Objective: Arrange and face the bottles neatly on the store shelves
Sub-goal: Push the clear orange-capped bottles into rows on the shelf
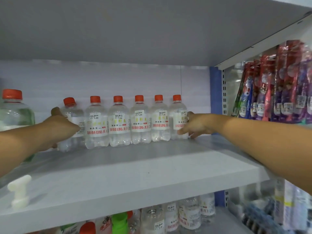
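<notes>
While both arms reached deep into the shelf [152, 168], a row of six clear bottles with red caps stood along the back wall. The left hand [62, 124] was wrapped around the leftmost bottle [71, 115], thumb behind it and fingers across its front; this bottle leaned to the left and its label faced partly sideways. The next four bottles [119, 122] stood upright, close side by side, white labels with red print and price stickers facing forward. The right hand [194, 125] lay against the rightmost bottle [177, 115], fingers spread loosely across its lower label, not closed around it. A bigger bottle [14, 108] with a red cap stood at the far left, nearer the camera. A white spray nozzle [19, 191] rose near the shelf's front left edge. To the right, packaged toothbrushes [278, 85] hung in a neighbouring bay. Below, more bottles [182, 213] crowded the lower shelf, blurred.
</notes>
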A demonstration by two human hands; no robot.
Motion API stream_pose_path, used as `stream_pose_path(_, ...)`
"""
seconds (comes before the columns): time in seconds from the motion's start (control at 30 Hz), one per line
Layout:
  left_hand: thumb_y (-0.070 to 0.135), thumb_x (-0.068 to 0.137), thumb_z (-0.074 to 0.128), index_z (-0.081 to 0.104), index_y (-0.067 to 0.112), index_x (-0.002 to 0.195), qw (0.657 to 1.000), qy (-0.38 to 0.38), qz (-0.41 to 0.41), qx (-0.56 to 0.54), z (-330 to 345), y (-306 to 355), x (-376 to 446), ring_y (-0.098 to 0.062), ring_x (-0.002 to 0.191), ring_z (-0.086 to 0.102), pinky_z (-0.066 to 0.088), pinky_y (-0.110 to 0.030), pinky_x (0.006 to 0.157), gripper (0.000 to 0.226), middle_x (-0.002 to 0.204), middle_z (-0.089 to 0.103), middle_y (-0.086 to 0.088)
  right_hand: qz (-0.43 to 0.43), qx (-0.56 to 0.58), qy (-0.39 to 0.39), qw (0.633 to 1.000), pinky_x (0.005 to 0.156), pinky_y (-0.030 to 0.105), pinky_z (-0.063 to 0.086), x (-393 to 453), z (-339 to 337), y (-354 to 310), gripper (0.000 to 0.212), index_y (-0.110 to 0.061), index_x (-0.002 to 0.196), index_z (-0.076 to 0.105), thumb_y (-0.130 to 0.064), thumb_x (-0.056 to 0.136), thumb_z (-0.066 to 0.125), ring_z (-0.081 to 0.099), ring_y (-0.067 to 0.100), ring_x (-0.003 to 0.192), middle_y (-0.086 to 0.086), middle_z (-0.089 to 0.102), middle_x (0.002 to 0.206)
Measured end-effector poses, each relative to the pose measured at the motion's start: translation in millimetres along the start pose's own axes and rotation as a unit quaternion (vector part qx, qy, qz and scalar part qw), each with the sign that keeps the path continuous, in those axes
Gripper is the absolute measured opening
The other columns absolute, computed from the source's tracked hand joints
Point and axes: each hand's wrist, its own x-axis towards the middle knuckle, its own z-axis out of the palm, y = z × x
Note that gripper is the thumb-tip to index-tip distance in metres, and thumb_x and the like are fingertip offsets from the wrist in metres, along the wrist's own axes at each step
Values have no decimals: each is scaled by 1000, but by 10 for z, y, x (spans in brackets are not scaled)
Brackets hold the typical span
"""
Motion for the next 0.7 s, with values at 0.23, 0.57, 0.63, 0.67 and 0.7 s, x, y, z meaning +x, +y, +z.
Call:
stream_pose_path(0.23,25,91,74,29,3,145,1000,0,-27,11,-7,-33,56,-37,104,57,57,-46,73,74,117,55,-16,-15,43,56,997,94,42,59,118,129,86,70,-15,137,41,-17,82,85,63,25,114,5,61,127)
stream_pose_path(0.57,26,87,79,55,8,131,995,-45,-52,-71,-2,-180,133,-41,107,67,58,-46,83,54,117,67,-20,-43,81,82,992,97,44,55,91,207,70,26,-24,100,57,-20,88,80,61,25,112,3,65,117)
stream_pose_path(0.63,28,86,80,51,10,136,994,-45,-59,-79,-5,-192,153,-41,111,65,57,-48,87,60,122,65,-19,-40,82,76,993,94,42,55,89,212,65,29,-23,107,58,-23,88,80,62,24,112,2,67,117)
stream_pose_path(0.67,28,87,80,50,10,137,994,-46,-61,-84,-7,-184,141,-41,113,64,56,-52,92,61,125,64,-19,-37,88,66,993,94,40,55,84,205,58,27,-23,107,59,-23,89,79,62,23,113,1,67,116)
stream_pose_path(0.7,27,88,79,49,9,138,993,-46,-62,-91,0,-187,155,-42,116,63,55,-54,96,61,128,63,-19,-34,100,58,993,95,39,54,67,199,51,24,-25,104,60,-23,90,79,62,22,113,0,68,116)
